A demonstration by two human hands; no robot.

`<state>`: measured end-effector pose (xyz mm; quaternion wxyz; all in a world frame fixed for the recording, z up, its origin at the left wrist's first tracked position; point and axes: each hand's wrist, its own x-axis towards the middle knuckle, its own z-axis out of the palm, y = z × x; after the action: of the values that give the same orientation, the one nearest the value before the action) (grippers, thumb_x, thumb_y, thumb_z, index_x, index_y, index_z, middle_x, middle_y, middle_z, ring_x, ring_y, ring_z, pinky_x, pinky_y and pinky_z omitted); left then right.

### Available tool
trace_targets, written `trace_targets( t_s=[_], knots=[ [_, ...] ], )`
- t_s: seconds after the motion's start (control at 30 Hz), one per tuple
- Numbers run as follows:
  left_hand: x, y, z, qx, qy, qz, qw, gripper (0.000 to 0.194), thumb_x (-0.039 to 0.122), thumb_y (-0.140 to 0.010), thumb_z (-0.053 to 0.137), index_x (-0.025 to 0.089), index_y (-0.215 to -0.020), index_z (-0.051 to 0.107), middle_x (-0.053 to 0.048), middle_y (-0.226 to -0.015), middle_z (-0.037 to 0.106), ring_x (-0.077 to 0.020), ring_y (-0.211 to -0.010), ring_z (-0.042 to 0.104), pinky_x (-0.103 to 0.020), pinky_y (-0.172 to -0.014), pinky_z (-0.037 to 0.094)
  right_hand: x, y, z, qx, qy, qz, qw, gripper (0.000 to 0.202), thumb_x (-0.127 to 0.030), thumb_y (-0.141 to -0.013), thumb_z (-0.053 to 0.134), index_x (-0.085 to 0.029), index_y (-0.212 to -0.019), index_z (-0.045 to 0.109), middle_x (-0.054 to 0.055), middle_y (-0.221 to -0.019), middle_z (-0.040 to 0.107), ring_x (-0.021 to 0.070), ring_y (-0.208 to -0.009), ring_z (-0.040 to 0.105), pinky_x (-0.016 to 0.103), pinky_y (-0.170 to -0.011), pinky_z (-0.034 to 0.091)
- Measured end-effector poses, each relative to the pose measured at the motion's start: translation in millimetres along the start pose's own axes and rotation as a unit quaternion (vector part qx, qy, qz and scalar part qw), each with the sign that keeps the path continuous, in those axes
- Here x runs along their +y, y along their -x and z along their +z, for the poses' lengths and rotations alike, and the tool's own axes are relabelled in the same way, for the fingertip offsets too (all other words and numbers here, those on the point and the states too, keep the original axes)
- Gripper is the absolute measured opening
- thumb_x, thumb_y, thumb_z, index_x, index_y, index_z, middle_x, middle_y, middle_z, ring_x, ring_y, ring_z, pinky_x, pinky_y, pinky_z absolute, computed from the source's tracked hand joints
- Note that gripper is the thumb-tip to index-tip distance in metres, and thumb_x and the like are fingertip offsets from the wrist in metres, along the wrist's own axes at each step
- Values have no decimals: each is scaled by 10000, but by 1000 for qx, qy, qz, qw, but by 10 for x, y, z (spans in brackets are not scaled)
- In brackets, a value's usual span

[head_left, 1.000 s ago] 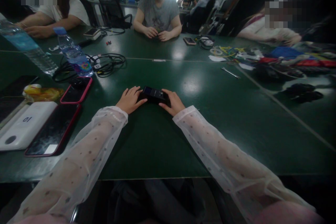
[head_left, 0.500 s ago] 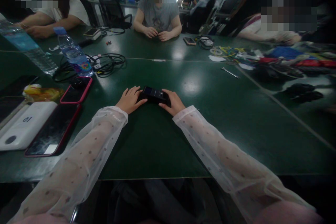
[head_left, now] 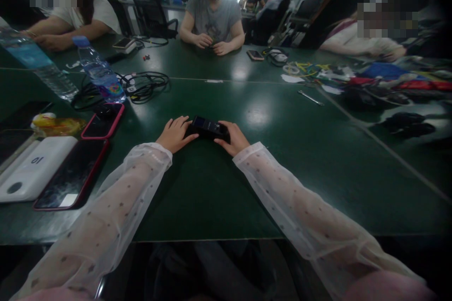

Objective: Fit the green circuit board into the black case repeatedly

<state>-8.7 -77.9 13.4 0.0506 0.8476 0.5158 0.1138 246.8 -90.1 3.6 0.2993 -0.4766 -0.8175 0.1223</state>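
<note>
A small black device (head_left: pixel 207 125) with a dark screen and small buttons lies on the green table (head_left: pixel 212 197), between my two hands. At its left end, my left hand (head_left: pixel 176 135) has its fingers and thumb around the edge. My right hand (head_left: pixel 232 138) grips the right end, thumb at the near side and fingers at the far side. Sheer white sleeves with stars cover both forearms.
Phones (head_left: pixel 72 174), a white power bank (head_left: pixel 33 169), bottles (head_left: pixel 99 70) and coiled black cables (head_left: pixel 150 87) are at the left. A wrench (head_left: pixel 310 98) and piled cables (head_left: pixel 388 80) lie to the right. People sit across the table; one person's hands (head_left: pixel 212 44) are opposite.
The hands of the person opposite have shifted slightly. My own hands and the black device show no clear movement.
</note>
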Motion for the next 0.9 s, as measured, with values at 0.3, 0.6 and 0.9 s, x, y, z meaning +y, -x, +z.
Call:
trace_targets(
  t_s=[0.3,0.6,0.9],
  knots=[
    [1,1,7,4,-3,6,1000,679,628,-921,299,144,-1388,388,-136,-1477,356,-296,-1382,268,-500,-1126,186,-37,10,-22,30,-15,3,999,560,-288,-779,643,-181,-1283,425,145,-1165,544,311,-1114,546,524,-945,471],
    [1,1,4,2,0,2,1000,659,627,-919,302,165,-1378,402,-128,-1480,353,-294,-1384,268,-500,-1127,189,-11,8,-10,31,-50,22,998,525,-309,-784,627,-200,-1250,411,137,-1173,545,305,-1106,554,514,-920,475],
    [-4,3,9,5,-3,3,1000,617,599,-927,332,196,-1392,381,-112,-1487,344,-286,-1391,257,-504,-1131,176,-53,6,-34,105,-83,7,991,533,-407,-817,583,-226,-1267,362,133,-1223,529,288,-1095,565,468,-894,499]
  ],
)
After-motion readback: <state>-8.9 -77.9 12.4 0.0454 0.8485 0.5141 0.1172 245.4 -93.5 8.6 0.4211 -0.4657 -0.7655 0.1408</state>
